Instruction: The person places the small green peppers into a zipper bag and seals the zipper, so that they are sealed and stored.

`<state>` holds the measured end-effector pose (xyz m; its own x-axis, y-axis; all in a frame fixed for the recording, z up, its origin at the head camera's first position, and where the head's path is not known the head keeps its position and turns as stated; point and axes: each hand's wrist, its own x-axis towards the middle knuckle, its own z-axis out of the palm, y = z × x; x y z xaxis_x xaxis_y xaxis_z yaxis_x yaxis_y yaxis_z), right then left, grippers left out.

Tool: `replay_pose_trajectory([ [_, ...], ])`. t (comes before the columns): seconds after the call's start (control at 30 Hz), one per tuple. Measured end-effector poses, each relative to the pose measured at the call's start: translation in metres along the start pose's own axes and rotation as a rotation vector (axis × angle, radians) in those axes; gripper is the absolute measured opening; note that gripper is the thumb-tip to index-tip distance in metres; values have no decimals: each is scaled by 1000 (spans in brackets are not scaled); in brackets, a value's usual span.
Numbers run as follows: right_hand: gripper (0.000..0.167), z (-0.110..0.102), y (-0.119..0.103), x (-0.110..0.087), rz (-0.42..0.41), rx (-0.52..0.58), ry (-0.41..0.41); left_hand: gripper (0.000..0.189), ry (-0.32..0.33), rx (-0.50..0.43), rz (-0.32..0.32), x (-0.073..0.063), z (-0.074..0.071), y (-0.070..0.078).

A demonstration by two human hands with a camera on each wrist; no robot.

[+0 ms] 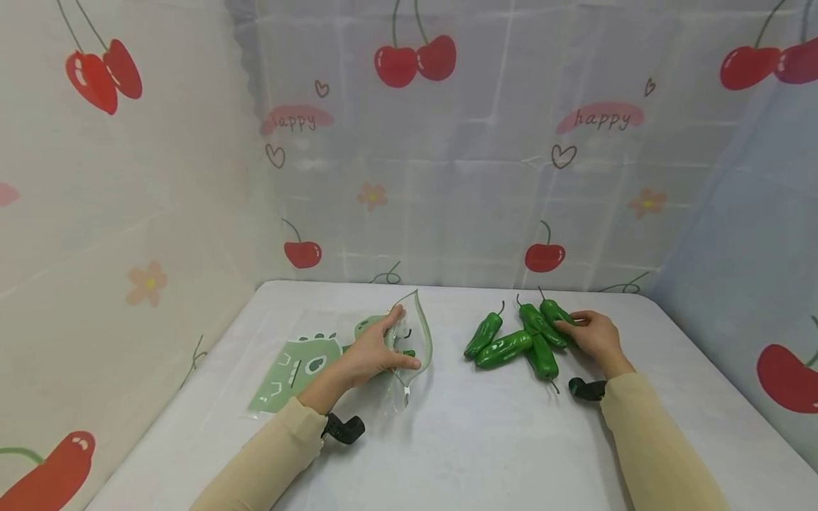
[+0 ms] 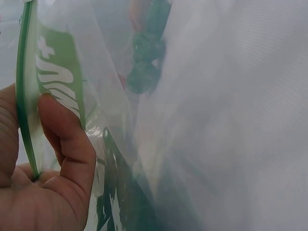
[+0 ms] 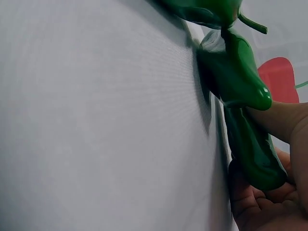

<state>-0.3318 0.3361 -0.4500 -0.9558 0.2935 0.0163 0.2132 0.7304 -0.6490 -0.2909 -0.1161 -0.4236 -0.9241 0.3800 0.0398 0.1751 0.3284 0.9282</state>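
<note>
My left hand [image 1: 371, 353] holds the mouth of a clear zip bag [image 1: 429, 341] with a green cartoon print, thumb and fingers spread along the rim, so the mouth gapes to the right. Green shapes, apparently peppers [image 2: 120, 192], show blurred through the plastic in the left wrist view. On the right, my right hand [image 1: 597, 337] grips a green pepper [image 1: 553, 312] at the back of a small pile; its thumb and fingers lie on either side of this pepper [image 3: 255, 149] in the right wrist view. Another pepper [image 1: 542, 326] lies right against it.
More green peppers lie in the pile: one pepper [image 1: 483, 335] at its left, one pepper [image 1: 505, 350] lying crosswise, and one pepper [image 1: 543, 360] at the front. A white table [image 1: 486, 440] carries everything. Patterned curtains [image 1: 447, 177] hang behind and at both sides.
</note>
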Motion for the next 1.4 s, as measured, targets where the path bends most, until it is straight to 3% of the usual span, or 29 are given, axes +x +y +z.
replay_pose_trajectory([
  [0.83, 74, 0, 5, -8, 53, 177, 54, 126, -16, 0, -11, 0, 1, 1],
  [1.2, 75, -9, -19, -12, -5, 240, 33, 124, 0, 8, -1, -2, 0, 4],
  [1.4, 77, -12, -38, -18, -55, 222, 3, 124, -6, 7, -1, -3, 0, 4],
])
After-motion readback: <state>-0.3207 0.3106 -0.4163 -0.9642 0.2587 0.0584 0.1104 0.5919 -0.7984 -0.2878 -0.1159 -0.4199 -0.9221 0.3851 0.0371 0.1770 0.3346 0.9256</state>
